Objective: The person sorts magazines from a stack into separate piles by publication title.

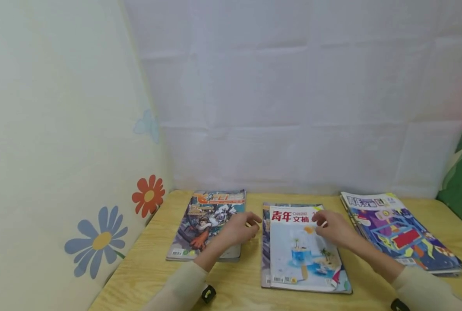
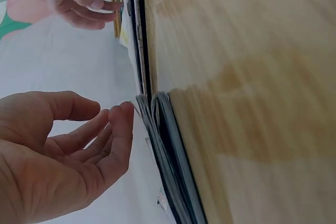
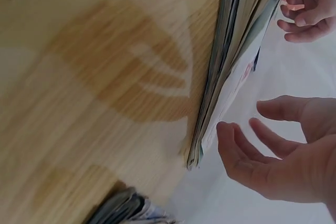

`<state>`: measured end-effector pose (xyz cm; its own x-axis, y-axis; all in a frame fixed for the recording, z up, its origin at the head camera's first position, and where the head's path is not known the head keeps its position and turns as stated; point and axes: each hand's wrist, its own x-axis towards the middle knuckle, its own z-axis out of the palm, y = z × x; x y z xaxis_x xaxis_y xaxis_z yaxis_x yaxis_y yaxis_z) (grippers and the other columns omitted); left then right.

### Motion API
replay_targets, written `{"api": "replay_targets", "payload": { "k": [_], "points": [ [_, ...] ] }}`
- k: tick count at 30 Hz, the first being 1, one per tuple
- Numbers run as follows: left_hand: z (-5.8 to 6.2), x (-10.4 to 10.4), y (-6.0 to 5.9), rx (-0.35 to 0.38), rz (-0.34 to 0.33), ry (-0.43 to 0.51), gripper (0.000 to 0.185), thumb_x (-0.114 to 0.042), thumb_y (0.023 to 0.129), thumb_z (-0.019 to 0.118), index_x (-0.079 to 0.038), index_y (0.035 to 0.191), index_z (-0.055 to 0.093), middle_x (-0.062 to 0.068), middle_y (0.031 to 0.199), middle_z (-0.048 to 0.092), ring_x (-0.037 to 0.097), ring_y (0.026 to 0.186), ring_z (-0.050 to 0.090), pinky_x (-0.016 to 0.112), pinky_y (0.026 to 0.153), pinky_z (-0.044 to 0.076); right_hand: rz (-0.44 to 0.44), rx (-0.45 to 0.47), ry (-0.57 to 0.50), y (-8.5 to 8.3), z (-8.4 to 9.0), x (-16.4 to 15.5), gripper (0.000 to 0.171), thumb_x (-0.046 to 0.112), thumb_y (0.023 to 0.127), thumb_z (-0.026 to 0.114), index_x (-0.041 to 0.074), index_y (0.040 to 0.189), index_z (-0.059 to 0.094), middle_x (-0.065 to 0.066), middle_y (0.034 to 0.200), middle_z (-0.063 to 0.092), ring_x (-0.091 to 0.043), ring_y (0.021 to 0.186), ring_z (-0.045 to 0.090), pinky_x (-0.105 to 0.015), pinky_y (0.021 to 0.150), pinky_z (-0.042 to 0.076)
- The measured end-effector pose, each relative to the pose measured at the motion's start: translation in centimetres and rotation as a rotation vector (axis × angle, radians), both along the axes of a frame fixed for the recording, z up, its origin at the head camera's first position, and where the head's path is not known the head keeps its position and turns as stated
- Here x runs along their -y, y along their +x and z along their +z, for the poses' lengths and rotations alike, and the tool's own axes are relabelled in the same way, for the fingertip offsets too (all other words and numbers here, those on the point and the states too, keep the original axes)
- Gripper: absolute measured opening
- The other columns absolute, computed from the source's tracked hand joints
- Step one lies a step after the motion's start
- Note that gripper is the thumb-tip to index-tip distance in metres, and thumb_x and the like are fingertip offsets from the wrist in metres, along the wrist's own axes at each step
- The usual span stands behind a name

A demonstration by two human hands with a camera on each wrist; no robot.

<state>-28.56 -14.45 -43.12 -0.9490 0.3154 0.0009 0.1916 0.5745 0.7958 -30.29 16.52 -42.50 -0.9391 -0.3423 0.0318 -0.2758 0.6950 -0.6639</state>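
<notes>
Three stacks of magazines lie on a wooden table (image 1: 153, 255). My left hand (image 1: 249, 225) hovers at the right edge of the left stack, whose top is a comic cover (image 1: 205, 224). In the left wrist view the left hand (image 2: 107, 118) has loosely bent fingers, holds nothing, and its fingertips (image 2: 126, 111) are right by the stack's edge (image 2: 163, 145). My right hand (image 1: 321, 221) is over the upper right of the middle magazine (image 1: 302, 252), white and blue with red characters. In the right wrist view the right hand (image 3: 244, 123) is spread and empty beside that stack's edge (image 3: 231, 72).
A third stack with a purple cover (image 1: 402, 233) lies at the right, close to my right forearm. A flower-printed sheet (image 1: 60, 129) walls the left side and a white creased sheet (image 1: 293, 95) the back. Bare wood (image 1: 250, 280) shows between the stacks and along the front.
</notes>
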Motion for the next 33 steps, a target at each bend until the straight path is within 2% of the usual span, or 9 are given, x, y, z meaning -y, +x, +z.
{"api": "replay_targets", "payload": {
  "k": [6, 11, 17, 23, 29, 31, 33],
  "points": [
    [0.0, -1.4, -0.2, 0.012, -0.027, -0.009, 0.027, -0.007, 0.098, 0.061, 0.003, 0.122, 0.068, 0.006, 0.095, 0.067, 0.028, 0.072, 0.067, 0.031, 0.055, 0.053, -0.062, 0.028, 0.13, -0.2, 0.1, -1.1, 0.028, 0.003, 0.089, 0.068, -0.007, 0.115, 0.065, -0.015, 0.1, 0.063, -0.028, 0.088, 0.06, -0.042, 0.071, 0.055],
    [-0.1, -2.3, -0.4, 0.057, -0.012, -0.011, 0.029, -0.012, 0.101, 0.063, 0.004, 0.124, 0.067, 0.007, 0.098, 0.068, 0.024, 0.073, 0.068, 0.037, 0.063, 0.059, -0.074, 0.048, 0.211, -0.1, 0.1, -1.6, 0.032, 0.009, 0.09, 0.073, -0.01, 0.114, 0.064, -0.014, 0.095, 0.065, -0.024, 0.082, 0.06, -0.038, 0.067, 0.055],
    [-0.2, -2.9, -0.6, 0.119, 0.024, -0.003, 0.033, -0.013, 0.1, 0.063, 0.004, 0.128, 0.065, 0.01, 0.104, 0.068, 0.022, 0.077, 0.068, 0.038, 0.066, 0.059, -0.101, 0.167, 0.192, 0.0, 0.1, -2.1, 0.038, 0.016, 0.091, 0.076, -0.012, 0.111, 0.063, -0.012, 0.092, 0.063, -0.021, 0.078, 0.058, -0.035, 0.065, 0.053],
    [-0.3, -3.4, -0.6, 0.212, 0.11, 0.123, 0.034, -0.01, 0.101, 0.062, 0.005, 0.131, 0.062, 0.012, 0.104, 0.066, 0.024, 0.082, 0.068, 0.038, 0.067, 0.06, -0.121, 0.213, 0.141, -0.4, -0.3, -2.5, 0.041, 0.015, 0.09, 0.077, -0.014, 0.114, 0.06, -0.016, 0.099, 0.064, -0.023, 0.082, 0.061, -0.035, 0.067, 0.056],
    [-0.7, -3.8, -0.7, 0.348, 0.22, 0.357, 0.036, -0.007, 0.099, 0.064, 0.01, 0.131, 0.059, 0.018, 0.099, 0.067, 0.027, 0.087, 0.069, 0.039, 0.072, 0.061, -0.124, 0.24, 0.1, -0.6, -0.5, -2.8, 0.051, 0.012, 0.089, 0.078, -0.019, 0.123, 0.056, -0.026, 0.113, 0.063, -0.029, 0.094, 0.062, -0.037, 0.072, 0.058],
    [-0.8, -3.9, -0.8, 0.381, 0.239, 0.426, 0.037, -0.005, 0.098, 0.065, 0.01, 0.131, 0.059, 0.018, 0.101, 0.069, 0.029, 0.09, 0.07, 0.04, 0.075, 0.061, -0.122, 0.252, 0.084, -0.7, -0.6, -2.9, 0.053, 0.012, 0.089, 0.078, -0.02, 0.124, 0.055, -0.028, 0.115, 0.062, -0.03, 0.096, 0.062, -0.038, 0.072, 0.059],
    [-1.0, -4.1, -0.9, 0.395, 0.22, 0.458, 0.041, -0.005, 0.097, 0.065, 0.01, 0.134, 0.057, 0.018, 0.105, 0.07, 0.03, 0.096, 0.07, 0.041, 0.078, 0.061, -0.124, 0.259, 0.075, -0.8, -0.6, -3.0, 0.053, 0.012, 0.089, 0.077, -0.02, 0.125, 0.055, -0.027, 0.115, 0.062, -0.029, 0.096, 0.062, -0.037, 0.072, 0.059]
  ]
}}
